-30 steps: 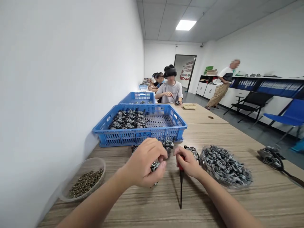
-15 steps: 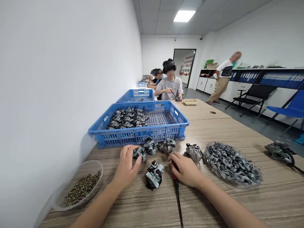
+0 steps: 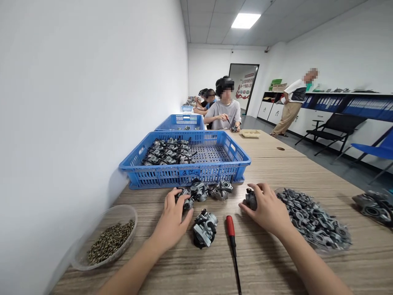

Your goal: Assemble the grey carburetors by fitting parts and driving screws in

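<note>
My left hand (image 3: 173,217) has its fingers curled over a metal carburetor (image 3: 186,203) at the left end of a short row. Two more carburetors stand beside it, one in the middle (image 3: 199,190) and one on the right (image 3: 224,190). My right hand (image 3: 267,207) is bent around another carburetor (image 3: 251,198), thumb on the near side and fingers over the top, hiding much of it. Between my hands a single carburetor (image 3: 205,228) lies on the table. To its right is a screwdriver (image 3: 231,230) with a red handle, its shaft pointing toward me.
A blue crate (image 3: 184,169) holds many carburetors on its left side. Small screws fill a clear bowl (image 3: 130,233) by the wall; grey metal parts (image 3: 313,217) fill a dish at right. Another carburetor (image 3: 374,207) lies far right. A co-worker (image 3: 224,110) sits beyond the crate.
My right hand has let go of the screwdriver, leaving it on the table, and moved right and forward onto a carburetor. My left hand stays at the same carburetor. The view has shifted slightly.
</note>
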Demonstrator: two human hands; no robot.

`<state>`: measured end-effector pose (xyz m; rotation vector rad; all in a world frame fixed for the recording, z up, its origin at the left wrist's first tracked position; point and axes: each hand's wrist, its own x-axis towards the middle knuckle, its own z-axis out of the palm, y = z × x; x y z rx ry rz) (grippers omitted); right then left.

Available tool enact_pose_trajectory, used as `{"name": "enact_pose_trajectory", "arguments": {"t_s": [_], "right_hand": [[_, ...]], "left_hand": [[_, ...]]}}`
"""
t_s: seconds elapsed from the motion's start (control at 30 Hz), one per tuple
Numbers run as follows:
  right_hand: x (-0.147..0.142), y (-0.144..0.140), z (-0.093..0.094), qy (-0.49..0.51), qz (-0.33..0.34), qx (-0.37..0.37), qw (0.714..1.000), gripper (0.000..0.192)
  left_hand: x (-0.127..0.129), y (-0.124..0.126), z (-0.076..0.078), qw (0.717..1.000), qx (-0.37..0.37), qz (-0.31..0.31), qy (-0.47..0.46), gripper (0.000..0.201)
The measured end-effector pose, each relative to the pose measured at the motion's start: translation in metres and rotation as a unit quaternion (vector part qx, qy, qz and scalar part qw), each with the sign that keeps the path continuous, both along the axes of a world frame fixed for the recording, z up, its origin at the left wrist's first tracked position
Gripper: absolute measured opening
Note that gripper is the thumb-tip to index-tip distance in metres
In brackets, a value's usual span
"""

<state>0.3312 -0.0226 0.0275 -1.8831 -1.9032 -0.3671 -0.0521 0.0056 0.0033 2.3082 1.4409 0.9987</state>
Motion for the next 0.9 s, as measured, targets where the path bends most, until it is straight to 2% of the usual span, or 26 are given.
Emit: {"name": "enact_pose_trajectory", "arguments": {"t_s": [0.13, 0.33, 0.43, 0.53, 0.67, 0.73, 0.9], "right_hand": [[0.005, 0.008, -0.012, 0.004, -0.002, -0.046, 0.999, 0.050], [0.001, 0.014, -0.008, -0.002, 0.026, -0.039, 0.999, 0.043], [-0.006, 0.015, -0.004, -0.012, 0.080, -0.058, 0.995, 0.050], [-0.016, 0.017, 0.001, -0.022, 0.101, -0.075, 0.992, 0.062], [-0.029, 0.026, 0.013, -0.042, 0.084, -0.081, 0.992, 0.105], [-0.033, 0.033, 0.021, -0.063, 0.091, -0.106, 0.988, 0.118], [-0.041, 0.054, 0.044, -0.108, 0.121, -0.193, 0.968, 0.101]], "left_hand": [[0.000, 0.003, -0.002, 1.000, -0.003, 0.002, -0.010, 0.029], [0.000, 0.004, 0.002, 1.000, -0.021, -0.008, -0.008, 0.025], [0.000, 0.004, 0.004, 1.000, -0.018, -0.008, 0.001, 0.026], [0.000, 0.003, 0.003, 1.000, -0.002, -0.012, 0.009, 0.026], [0.001, 0.003, 0.003, 1.000, 0.006, -0.011, 0.013, 0.026], [0.002, 0.002, 0.004, 1.000, 0.012, -0.012, 0.010, 0.024], [0.004, -0.006, 0.019, 0.997, 0.079, -0.007, -0.021, 0.016]]}}
